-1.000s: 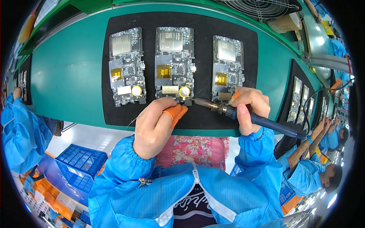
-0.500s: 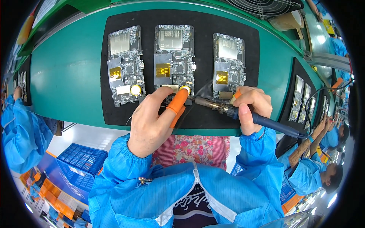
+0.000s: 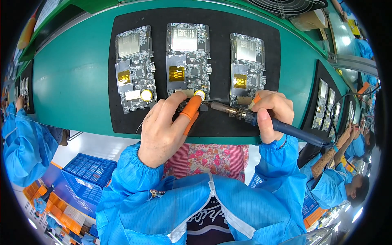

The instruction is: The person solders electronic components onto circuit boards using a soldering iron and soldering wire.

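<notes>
Three populated circuit boards lie on a black mat [image 3: 220, 24]: a left board [image 3: 139, 72], a middle board [image 3: 192, 61] and a right board [image 3: 248, 61]. My left hand [image 3: 165, 124], with orange finger cots, is closed over the middle board's near end. A fingertip touches its round yellow-rimmed coin cell [image 3: 200, 93]. A thin solder wire [image 3: 138, 127] runs out beside this hand; its tip is hidden by the fingers. My right hand [image 3: 273, 114] grips a blue-handled soldering iron [image 3: 292, 131]. The iron's tip meets the middle board's lower right corner, beside the coin cell.
The mat rests on a green bench [image 3: 73, 77]. Another mat with several boards [image 3: 321, 102] is at the right, near the iron's cable [image 3: 335, 126]. A fan [image 3: 281, 5] stands at the back. Co-workers in blue sit at both sides; a blue crate [image 3: 87, 169] is below left.
The boards appear slightly higher in the view. Both hands and the iron keep nearly the same place at the middle board; the wisp of smoke near the tip has thinned.
</notes>
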Demonstrator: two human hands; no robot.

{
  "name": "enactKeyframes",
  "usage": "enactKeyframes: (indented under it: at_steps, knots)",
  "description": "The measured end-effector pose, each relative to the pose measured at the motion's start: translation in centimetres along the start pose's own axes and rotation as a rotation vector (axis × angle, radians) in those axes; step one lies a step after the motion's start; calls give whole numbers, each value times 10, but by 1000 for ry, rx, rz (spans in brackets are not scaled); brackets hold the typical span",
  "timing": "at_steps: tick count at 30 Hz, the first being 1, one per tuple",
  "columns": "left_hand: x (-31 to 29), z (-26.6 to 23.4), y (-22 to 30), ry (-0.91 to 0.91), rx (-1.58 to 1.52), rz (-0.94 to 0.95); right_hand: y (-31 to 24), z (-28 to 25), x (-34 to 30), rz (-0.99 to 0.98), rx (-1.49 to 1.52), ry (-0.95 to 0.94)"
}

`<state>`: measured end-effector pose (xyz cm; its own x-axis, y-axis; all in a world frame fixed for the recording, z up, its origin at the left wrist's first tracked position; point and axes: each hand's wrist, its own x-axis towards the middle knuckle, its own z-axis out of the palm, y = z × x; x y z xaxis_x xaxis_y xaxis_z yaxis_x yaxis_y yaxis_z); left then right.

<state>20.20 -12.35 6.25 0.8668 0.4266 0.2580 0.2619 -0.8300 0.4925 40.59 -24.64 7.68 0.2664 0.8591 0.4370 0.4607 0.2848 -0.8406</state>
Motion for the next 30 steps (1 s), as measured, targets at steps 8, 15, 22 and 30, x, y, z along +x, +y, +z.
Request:
enactKeyframes:
  at_steps: [8, 15, 22, 30]
  knots:
    - [0, 2, 0, 23, 9, 17, -2, -1, -5, 23, -3, 79]
    - [1, -1, 0, -23, 27, 3, -5, -6, -13, 70, 34, 177]
    - [-7, -13, 7, 106, -254, -179, -8, -5, -14, 63, 33, 210]
    - [-14, -13, 5, 225, -79, -110, -7, 3, -8, 6, -5, 127]
